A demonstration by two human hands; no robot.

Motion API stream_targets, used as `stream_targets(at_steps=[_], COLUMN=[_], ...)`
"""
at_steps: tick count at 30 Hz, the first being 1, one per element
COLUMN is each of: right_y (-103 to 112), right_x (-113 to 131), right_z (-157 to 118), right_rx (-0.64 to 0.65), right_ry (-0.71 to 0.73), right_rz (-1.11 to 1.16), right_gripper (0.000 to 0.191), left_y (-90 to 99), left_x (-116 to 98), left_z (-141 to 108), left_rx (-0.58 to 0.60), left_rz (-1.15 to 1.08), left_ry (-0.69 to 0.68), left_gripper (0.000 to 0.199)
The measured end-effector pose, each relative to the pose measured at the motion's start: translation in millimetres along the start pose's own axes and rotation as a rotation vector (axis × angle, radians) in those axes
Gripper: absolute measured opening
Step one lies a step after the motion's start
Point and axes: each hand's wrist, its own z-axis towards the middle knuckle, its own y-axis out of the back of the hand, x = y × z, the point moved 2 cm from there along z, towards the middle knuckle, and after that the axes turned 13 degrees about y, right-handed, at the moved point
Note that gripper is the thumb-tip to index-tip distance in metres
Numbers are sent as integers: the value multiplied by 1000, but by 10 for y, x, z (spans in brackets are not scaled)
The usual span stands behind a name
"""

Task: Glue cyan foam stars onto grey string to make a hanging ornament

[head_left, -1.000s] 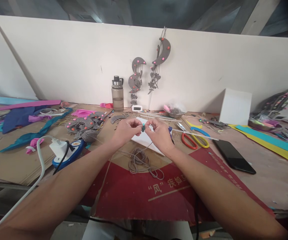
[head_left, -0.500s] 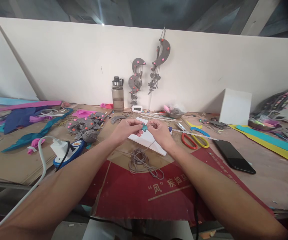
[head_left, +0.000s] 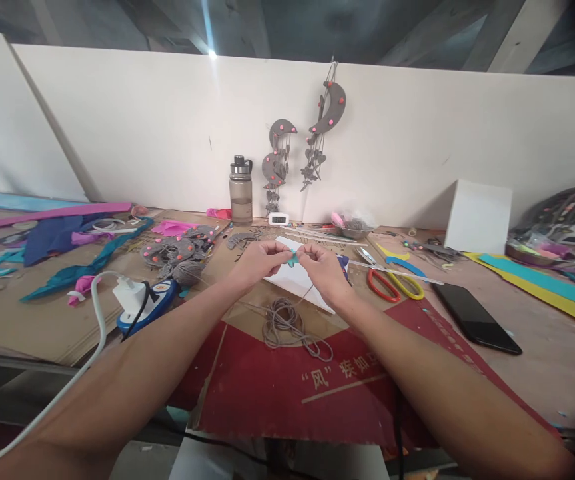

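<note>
Between my fingertips is a small teal piece (head_left: 292, 259), pinched from both sides; its exact shape is partly covered. My left hand (head_left: 262, 262) is closed on its left side, thumb and forefinger together. My right hand (head_left: 323, 268) pinches the right side. Both hands are raised over a white sheet or board (head_left: 300, 288). A grey cord (head_left: 283, 319) lies in a loose coil on the cardboard below, and one strand runs up towards my right hand.
Scissors with red and yellow handles (head_left: 384, 285) and a black phone (head_left: 470, 317) lie right. A blue power strip (head_left: 150, 308) with a white plug sits left, near felt scraps (head_left: 87, 267). Behind stand a bottle (head_left: 240, 193) and small clock (head_left: 278, 219); grey moon hangings (head_left: 332, 110) hang on the wall.
The view has shifted slightly, so everything appears a little further right and lower. My fingers have closed in on the teal piece, and less of it shows.
</note>
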Motion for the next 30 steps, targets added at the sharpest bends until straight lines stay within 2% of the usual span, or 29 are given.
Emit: stream_targets(at_steps=[6,17,24,30], right_y=[50,27,24,62], right_x=[-40,-7,-36,-89], right_z=[26,18,6,24], right_rx=[-130,-119,-127,-134], right_ry=[-172,-136,-149,-125], right_rz=[223,196,156,114], right_gripper=[24,22,22,19], left_y=[28,-18,-46,-88], left_x=[43,100,222,234], left_z=[37,42,103,88], left_rx=[45,67,49,59], left_rz=[-31,-163,-166,-133], left_ry=[21,52,51,39], left_gripper=[23,17,23,29])
